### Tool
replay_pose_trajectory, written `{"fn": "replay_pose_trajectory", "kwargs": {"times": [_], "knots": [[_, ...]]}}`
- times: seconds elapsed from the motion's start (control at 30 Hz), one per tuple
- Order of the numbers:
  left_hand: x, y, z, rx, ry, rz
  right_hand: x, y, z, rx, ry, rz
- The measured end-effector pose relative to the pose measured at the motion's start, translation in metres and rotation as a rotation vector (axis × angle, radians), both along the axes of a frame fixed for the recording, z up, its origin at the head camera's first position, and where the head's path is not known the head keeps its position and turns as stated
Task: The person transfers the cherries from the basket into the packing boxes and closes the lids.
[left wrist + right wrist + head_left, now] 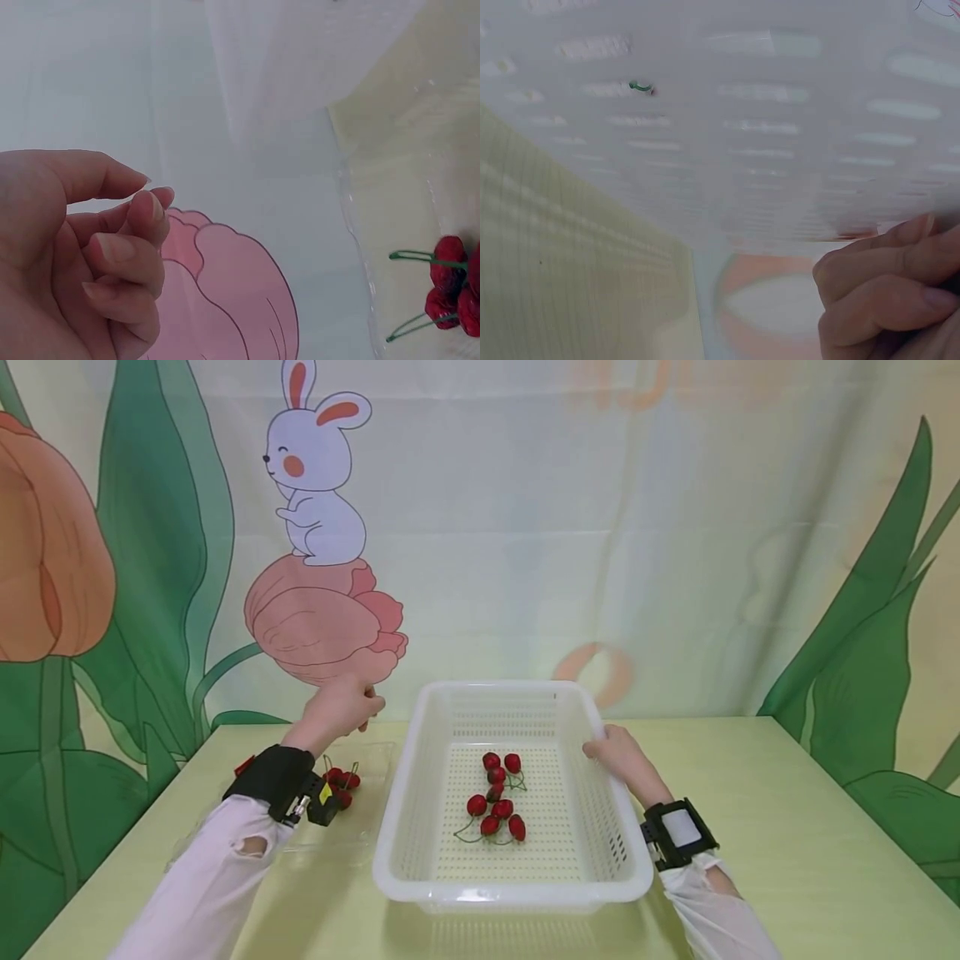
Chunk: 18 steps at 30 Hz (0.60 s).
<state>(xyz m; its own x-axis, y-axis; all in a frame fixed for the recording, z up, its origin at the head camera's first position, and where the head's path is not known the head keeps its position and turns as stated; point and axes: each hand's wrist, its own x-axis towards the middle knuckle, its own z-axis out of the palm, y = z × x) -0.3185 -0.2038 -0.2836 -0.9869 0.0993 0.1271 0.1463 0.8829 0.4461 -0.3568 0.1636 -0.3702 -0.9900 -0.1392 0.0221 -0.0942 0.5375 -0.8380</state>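
Observation:
A white perforated plastic basket (513, 893) stands before me with several red cherries (502, 808) on green stems inside. My right hand (622, 756) grips its right rim; in the right wrist view the curled fingers (877, 274) lie against the basket's slotted wall (667, 165). My left hand (337, 710) is raised above the back of a clear plastic tray (375, 793), left of the basket. In the left wrist view its fingers (124, 262) are loosely bent and nothing shows between thumb and fingertips. More cherries (343, 781) lie in that tray, partly hidden by my left forearm.
All of this stands on a pale yellow table (787, 843). Directly behind the table's back edge hangs a printed curtain (495, 568) with a rabbit and tulips. The tray's left part is covered by my left sleeve (217, 868).

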Motion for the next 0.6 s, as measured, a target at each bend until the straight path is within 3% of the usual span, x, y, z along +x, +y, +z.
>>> {"fn": "replay_pose_trajectory", "kwargs": {"times": [0.27, 0.6], "knots": [[-0.001, 0.019, 0.006, 0.043, 0.023, -0.021, 0.000, 0.000, 0.000, 0.001, 0.005, 0.004], [-0.002, 0.039, 0.007, -0.016, 0.031, -0.046, 0.000, 0.001, -0.001, -0.002, -0.002, 0.008]]}}
